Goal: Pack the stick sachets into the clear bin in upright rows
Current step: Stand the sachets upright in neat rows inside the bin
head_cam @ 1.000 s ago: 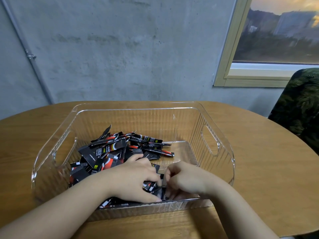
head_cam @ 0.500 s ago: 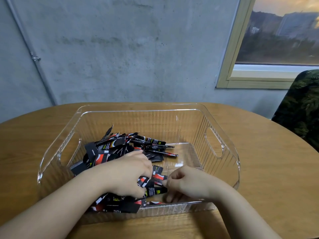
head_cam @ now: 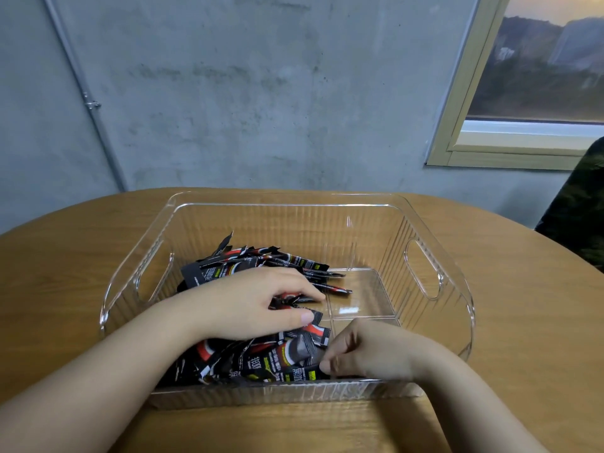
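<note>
We've got both hands in the clear bin: our left hand curls over the loose stick sachets (light, slick, floppy), our right hand pinches one's end at the near wall; better gripped mid-length.

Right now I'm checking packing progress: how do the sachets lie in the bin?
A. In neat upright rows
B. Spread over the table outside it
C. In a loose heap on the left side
C: the sachets lie jumbled on the left of the bin, none upright.
</note>
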`<state>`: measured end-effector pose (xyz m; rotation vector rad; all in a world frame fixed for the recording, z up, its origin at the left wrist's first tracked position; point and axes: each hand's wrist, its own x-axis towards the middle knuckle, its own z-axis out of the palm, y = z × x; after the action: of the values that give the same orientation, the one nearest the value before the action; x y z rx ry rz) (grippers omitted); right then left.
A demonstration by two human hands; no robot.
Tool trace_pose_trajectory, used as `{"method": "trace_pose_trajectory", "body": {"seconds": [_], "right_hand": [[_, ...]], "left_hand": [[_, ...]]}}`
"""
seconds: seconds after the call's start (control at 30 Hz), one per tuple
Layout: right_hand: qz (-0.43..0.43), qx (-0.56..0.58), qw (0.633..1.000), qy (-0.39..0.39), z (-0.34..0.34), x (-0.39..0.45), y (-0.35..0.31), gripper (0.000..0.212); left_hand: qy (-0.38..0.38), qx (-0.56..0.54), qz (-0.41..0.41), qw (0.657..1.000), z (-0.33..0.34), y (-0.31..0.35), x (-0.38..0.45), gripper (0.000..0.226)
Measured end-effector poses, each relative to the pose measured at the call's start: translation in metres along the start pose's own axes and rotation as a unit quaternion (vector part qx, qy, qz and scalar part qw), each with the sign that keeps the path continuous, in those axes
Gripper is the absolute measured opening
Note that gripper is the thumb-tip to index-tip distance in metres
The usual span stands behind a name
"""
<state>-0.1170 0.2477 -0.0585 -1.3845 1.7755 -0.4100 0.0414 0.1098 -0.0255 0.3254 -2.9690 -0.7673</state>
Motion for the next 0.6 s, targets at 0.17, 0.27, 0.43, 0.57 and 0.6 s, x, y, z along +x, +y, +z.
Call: {"method": "trace_pose_trajectory", "body": {"seconds": [0.17, 0.27, 0.43, 0.57, 0.6], "right_hand": [[-0.004, 0.038, 0.999, 0.003, -0.001, -0.002, -0.005, 0.013], [0.015, 0.095, 0.995, 0.01, 0.0, -0.001, -0.005, 0.019], [0.034, 0.102, 0.994, 0.029, 0.002, -0.001, -0.004, 0.021], [0.041, -0.005, 0.998, 0.041, 0.0, -0.001, -0.001, 0.019], [0.04, -0.038, 0.998, 0.041, 0.0, -0.001, -0.002, 0.02]], "left_hand": [[-0.06, -0.011, -0.012, 0.998, -0.007, -0.003, -0.026, 0.038], [-0.095, -0.013, -0.016, 0.995, 0.004, -0.007, -0.037, 0.042], [-0.081, -0.07, -0.016, 0.994, 0.003, -0.007, -0.046, 0.045], [-0.071, -0.014, -0.038, 0.997, 0.007, -0.015, -0.049, 0.014], [-0.068, 0.011, -0.038, 0.997, 0.009, -0.017, -0.048, 0.016]]}}
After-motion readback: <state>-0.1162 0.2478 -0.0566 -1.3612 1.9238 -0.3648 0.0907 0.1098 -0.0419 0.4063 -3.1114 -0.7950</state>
